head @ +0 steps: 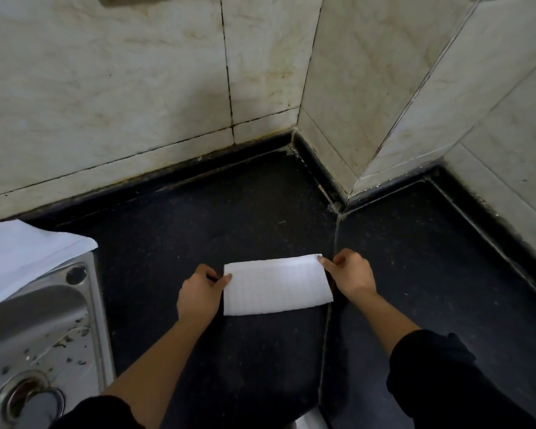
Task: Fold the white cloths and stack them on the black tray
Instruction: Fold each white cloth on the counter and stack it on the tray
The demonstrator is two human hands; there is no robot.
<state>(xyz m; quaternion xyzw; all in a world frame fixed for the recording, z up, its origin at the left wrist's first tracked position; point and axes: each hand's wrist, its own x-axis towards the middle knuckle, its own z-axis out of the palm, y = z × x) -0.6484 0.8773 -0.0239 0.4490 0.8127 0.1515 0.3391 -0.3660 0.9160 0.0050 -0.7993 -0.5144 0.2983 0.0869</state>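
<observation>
White ribbed cloth (277,286), folded into a flat rectangle, lies near the middle of the scene on a black speckled stone counter (198,227). Cream marbled wall tiles (106,88) with dark, stained grout fill the upper half of the view and meet in an inner corner behind the counter, then jut out again at the right. The counter runs below them from the left across to the right edge, with a seam running down it just beside the cloth's right end.

A stainless steel sink (44,320) takes up the lower left, its basin flecked with dark specks and scraps, with a round metal drain (28,397) at the bottom. A loose pile of plain white cloths (22,252) lies over the sink's far rim at the left edge, well apart from the folded piece.

Two bare forearms reach in from below, out of black sleeves (446,376). The left hand (200,292) rests on the counter at the cloth's left edge and pinches that edge near its upper corner between thumb and forefinger. The right hand (351,275) pinches the upper right corner, which is lifted and curled slightly off the counter; its other fingers are curled under. The rest of the cloth lies flat between the two hands.
</observation>
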